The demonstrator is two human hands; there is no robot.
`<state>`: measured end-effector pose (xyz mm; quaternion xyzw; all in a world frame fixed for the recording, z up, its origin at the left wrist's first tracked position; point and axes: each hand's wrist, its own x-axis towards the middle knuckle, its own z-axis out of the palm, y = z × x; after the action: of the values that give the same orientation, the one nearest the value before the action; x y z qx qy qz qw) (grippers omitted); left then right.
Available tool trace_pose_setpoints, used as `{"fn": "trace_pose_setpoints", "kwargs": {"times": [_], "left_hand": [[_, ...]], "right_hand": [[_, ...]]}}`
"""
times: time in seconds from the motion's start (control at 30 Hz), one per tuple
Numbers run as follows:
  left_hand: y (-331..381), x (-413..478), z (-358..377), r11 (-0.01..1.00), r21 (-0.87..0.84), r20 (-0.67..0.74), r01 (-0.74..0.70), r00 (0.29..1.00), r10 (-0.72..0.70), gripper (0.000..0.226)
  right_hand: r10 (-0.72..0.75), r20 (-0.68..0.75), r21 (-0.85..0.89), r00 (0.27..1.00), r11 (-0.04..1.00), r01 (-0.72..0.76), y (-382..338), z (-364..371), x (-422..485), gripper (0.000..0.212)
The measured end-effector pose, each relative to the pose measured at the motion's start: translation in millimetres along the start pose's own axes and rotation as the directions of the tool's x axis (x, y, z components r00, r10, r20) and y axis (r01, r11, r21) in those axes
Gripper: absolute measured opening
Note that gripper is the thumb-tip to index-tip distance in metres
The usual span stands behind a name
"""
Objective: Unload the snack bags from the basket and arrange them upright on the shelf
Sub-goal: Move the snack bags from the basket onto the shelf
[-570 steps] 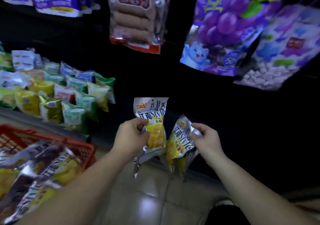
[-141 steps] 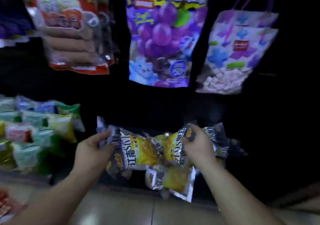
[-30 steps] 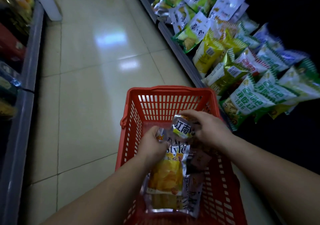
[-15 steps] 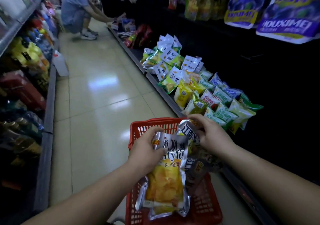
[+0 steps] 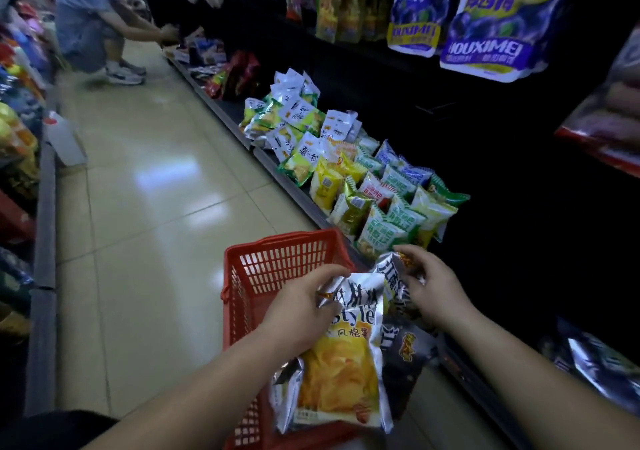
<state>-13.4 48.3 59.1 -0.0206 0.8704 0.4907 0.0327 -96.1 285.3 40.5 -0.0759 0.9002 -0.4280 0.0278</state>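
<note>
Two hands, two snack bags, one red basket (image 5: 277, 259).
The left hand (image 5: 304, 306) grips the yellow bag (image 5: 343, 373) by its top corner above the basket; the right hand (image 5: 438, 292) pinches the second bag (image 5: 393, 271) by its top, just right of the basket.

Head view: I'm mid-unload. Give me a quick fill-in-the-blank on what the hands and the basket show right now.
1. The left hand grips the top of a silver chip bag whose lower front is ____.
2. The right hand holds a second bag, which is to the ____ of the first.
3. The plastic basket below the chip bag is coloured ____.

Missing words: yellow; right; red.
</note>
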Motion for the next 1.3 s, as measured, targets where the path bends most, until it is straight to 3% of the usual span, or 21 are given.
{"fn": "trace_pose_setpoints", "kwargs": {"times": [0.23,0.53,0.67,0.77,0.9,0.97,1.03,1.07,1.13,1.2,1.3], "left_hand": [[19.5,43.9,34.3,0.994,-0.079,-0.035,-0.076,0.997,0.073,0.048],[98.7,68.9,143.8,0.966,-0.147,0.018,-0.212,0.976,0.217,0.048],[149.0,75.9,225.1,0.955,-0.182,0.117,-0.236,0.959,0.259,0.052],[189.5,80.8,288.0,0.935,-0.189,0.15,-0.298,0.933,0.328,0.045],[226.3,89.5,359.4,0.919,-0.202,0.14,-0.337,0.919,0.368,0.044],[225.1,94.6,393.0,0.923,-0.249,0.128,-0.294,0.934,0.332,0.052],[210.8,97.0,424.0,0.948,-0.282,0.195,-0.145,0.959,0.204,0.074],[201.3,97.2,435.0,0.964,-0.262,0.245,-0.049,0.963,0.116,0.09],[178.4,95.2,448.9,0.989,-0.126,0.332,0.083,0.943,-0.037,0.116],[157.8,89.3,446.9,0.996,0.042,0.389,0.074,0.917,-0.085,0.119],[129.2,84.7,427.8,0.999,0.038,0.426,0.014,0.904,-0.028,0.11]], "right_hand": [[0.106,-0.095,0.031,0.99,0.994,-0.103,37.6,-50.9,6.8,0.042],[0.185,-0.368,0.103,0.911,0.982,-0.158,80.0,-163.4,-53.4,0.058],[0.269,-0.555,0.166,0.787,0.963,-0.212,117.8,-218.6,-93.6,0.059],[0.305,-0.693,0.218,0.653,0.952,-0.213,149.6,-253.1,-117.2,0.054],[0.409,-0.729,0.339,0.549,0.912,-0.23,183.1,-276.0,-144.7,0.07],[0.509,-0.7,0.331,0.501,0.853,-0.404,192.9,-276.4,-155.7,0.082],[0.597,-0.656,0.204,0.461,0.729,-0.653,202.5,-273.3,-161.8,0.088],[0.623,-0.63,0.13,0.464,0.673,-0.728,205.2,-270.3,-164.2,0.089],[0.666,-0.541,0.109,0.514,0.662,-0.742,203.9,-265.6,-165.7,0.085],[0.667,-0.433,0.209,0.606,0.729,-0.652,198.3,-259.8,-166.2,0.07],[0.675,-0.25,0.246,0.694,0.738,-0.629,189.9,-242.8,-164.8,0.057]]}}
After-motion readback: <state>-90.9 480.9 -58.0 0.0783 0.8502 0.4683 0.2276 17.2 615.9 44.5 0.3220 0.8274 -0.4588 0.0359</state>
